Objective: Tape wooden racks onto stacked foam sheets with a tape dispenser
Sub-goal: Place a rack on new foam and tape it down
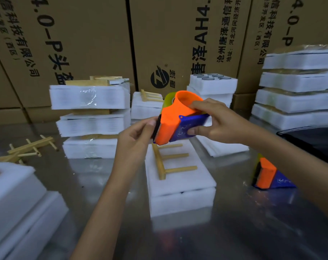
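My right hand (212,119) grips an orange and blue tape dispenser (175,119), held in the air above the table. At the dispenser's toothed front edge, the curled fingers of my left hand (135,141) pinch; the tape itself is too clear to make out. Below them a wooden rack (167,160) with three pegs lies flat on a stack of white foam sheets (182,186) in the middle of the table.
A second orange and blue dispenser (268,175) lies on the table at right. Taped foam stacks (90,113) stand behind at left, more foam stacks (298,89) at right. Loose wooden racks (28,147) lie at far left. Cardboard boxes (178,34) wall the back.
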Available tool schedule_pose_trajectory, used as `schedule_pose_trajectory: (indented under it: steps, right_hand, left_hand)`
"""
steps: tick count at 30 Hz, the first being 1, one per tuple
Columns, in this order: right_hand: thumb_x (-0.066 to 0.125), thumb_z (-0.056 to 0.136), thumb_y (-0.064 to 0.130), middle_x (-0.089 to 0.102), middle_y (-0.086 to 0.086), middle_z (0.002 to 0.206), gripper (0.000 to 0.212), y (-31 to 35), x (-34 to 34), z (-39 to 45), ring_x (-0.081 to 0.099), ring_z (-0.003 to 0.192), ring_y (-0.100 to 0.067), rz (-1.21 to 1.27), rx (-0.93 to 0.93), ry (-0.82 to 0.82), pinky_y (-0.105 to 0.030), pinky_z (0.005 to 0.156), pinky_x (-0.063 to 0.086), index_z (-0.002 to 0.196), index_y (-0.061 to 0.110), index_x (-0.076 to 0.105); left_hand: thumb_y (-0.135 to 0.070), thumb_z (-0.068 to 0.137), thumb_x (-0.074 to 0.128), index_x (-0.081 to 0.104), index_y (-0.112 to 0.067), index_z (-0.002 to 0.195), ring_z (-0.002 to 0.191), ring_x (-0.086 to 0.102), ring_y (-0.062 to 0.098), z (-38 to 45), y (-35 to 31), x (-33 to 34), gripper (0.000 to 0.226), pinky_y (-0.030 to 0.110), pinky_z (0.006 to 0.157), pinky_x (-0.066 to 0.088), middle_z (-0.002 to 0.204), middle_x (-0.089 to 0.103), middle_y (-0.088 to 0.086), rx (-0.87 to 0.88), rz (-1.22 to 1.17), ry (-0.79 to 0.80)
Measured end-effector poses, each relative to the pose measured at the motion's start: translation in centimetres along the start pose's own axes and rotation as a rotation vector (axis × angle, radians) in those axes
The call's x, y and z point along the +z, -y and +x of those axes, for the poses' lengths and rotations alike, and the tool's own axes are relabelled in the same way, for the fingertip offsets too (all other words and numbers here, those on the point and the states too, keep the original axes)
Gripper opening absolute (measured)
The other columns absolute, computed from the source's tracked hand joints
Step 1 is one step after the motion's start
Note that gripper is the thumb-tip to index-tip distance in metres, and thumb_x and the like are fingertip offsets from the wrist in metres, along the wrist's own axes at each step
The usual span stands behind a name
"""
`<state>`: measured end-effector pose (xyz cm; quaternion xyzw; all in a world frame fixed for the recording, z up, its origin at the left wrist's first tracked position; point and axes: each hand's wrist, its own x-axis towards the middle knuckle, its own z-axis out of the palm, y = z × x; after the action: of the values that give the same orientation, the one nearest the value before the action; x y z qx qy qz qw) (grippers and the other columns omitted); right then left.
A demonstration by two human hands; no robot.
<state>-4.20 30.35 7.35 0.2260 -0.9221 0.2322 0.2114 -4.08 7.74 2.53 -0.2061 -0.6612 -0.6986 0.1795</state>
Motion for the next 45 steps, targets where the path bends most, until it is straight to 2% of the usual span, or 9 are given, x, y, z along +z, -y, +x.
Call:
schedule_pose_trajectory:
  steps: [5,8,12,16,26,32,37,41,45]
  right_hand:
    - [0.076,0.082,0.033,0.064,0.016,0.098,0.033,1.6,-2.2,-1.2,0.063,0.089,0.004,0.234,0.109,0.176,-0.014,0.066,0.051,0.108,0.028,0.057]
    - [0.063,0.074,0.028,0.066,0.018,0.073,0.006,1.7,-2.3,-1.4,0.064,0.07,0.003,0.429,0.175,0.101,-0.014,0.057,0.044,0.073,0.031,0.059]
    - [0.054,0.068,0.06,0.073,0.009,0.072,0.04,1.6,-1.6,-0.9,0.07,0.064,-0.006,0.671,0.416,-0.099,-0.026,0.066,0.045,0.081,0.024,0.063]
    - [0.044,0.069,0.083,0.073,0.0,0.07,0.078,1.4,-1.2,0.2,0.07,0.06,-0.011,0.537,0.506,-0.2,-0.027,0.063,0.048,0.091,0.013,0.069]
    - [0.043,0.067,0.091,0.069,0.002,0.064,0.077,-3.9,-4.4,-0.4,0.068,0.066,-0.017,0.06,0.505,0.026,-0.031,0.061,0.046,0.075,0.02,0.072]
    - [0.04,0.061,0.096,0.062,0.02,0.052,0.078,-6.7,-5.3,1.0,0.061,0.062,-0.013,-0.195,0.425,0.121,-0.028,0.054,0.037,0.065,0.022,0.065]
    - [0.029,0.048,0.102,0.06,0.023,0.049,0.086,-7.0,-4.0,2.4,0.06,0.059,-0.009,-0.302,0.37,0.242,-0.023,0.051,0.036,0.062,0.025,0.064]
    - [0.023,0.042,0.104,0.06,0.009,0.05,0.092,-7.7,-2.8,2.6,0.061,0.058,-0.01,-0.427,0.34,0.295,-0.025,0.05,0.035,0.06,0.023,0.065]
    - [0.025,0.052,0.099,0.061,0.008,0.059,0.082,-8.9,-1.8,1.8,0.06,0.059,-0.009,-0.53,0.306,0.357,-0.025,0.051,0.034,0.062,0.025,0.06]
  left_hand:
    - [-0.038,0.096,0.057,0.073,-0.033,0.087,0.077,0.067,-0.005,1.6,-2.2,0.4,0.019,0.011,0.066,0.052,0.079,0.074,-0.016,0.004,0.089,0.024]
    - [-0.042,0.093,0.061,0.075,-0.023,0.079,0.074,0.066,0.002,3.0,-3.2,0.9,0.027,0.022,0.071,0.054,0.076,0.074,-0.004,-0.058,0.138,0.057]
    - [-0.043,0.092,0.063,0.072,-0.027,0.057,0.064,0.063,-0.007,4.5,-4.3,2.6,0.04,0.022,0.066,0.045,0.065,0.072,-0.01,-0.106,0.214,-0.005]
    - [-0.037,0.092,0.067,0.068,-0.021,0.056,0.049,0.055,-0.008,6.1,-5.2,3.9,0.039,0.01,0.052,0.042,0.047,0.061,-0.012,-0.144,0.271,-0.076]
    - [-0.03,0.09,0.071,0.072,-0.01,0.094,0.06,0.05,0.011,6.6,-1.7,-7.2,0.02,0.024,0.058,0.048,0.075,0.064,0.001,-0.426,0.164,-0.484]
    - [-0.026,0.083,0.074,0.066,-0.005,0.089,0.059,0.045,0.006,3.3,2.3,-10.2,0.023,0.013,0.049,0.05,0.057,0.052,-0.001,-0.804,-0.323,-0.265]
    - [-0.009,0.078,0.081,0.065,-0.003,0.078,0.052,0.049,0.018,0.9,5.6,-10.0,0.017,0.021,0.048,0.05,0.061,0.054,0.009,-0.655,0.333,-0.282]
    - [-0.015,0.081,0.078,0.076,-0.006,0.07,0.073,0.065,0.03,-1.1,8.7,-8.0,0.015,0.039,0.079,0.055,0.073,0.072,0.015,-0.482,0.756,-0.221]
    - [-0.017,0.085,0.068,0.061,-0.006,0.06,0.072,0.064,0.038,-3.0,10.2,-5.7,0.028,0.039,0.065,0.051,0.065,0.064,0.014,-0.293,1.008,-0.123]
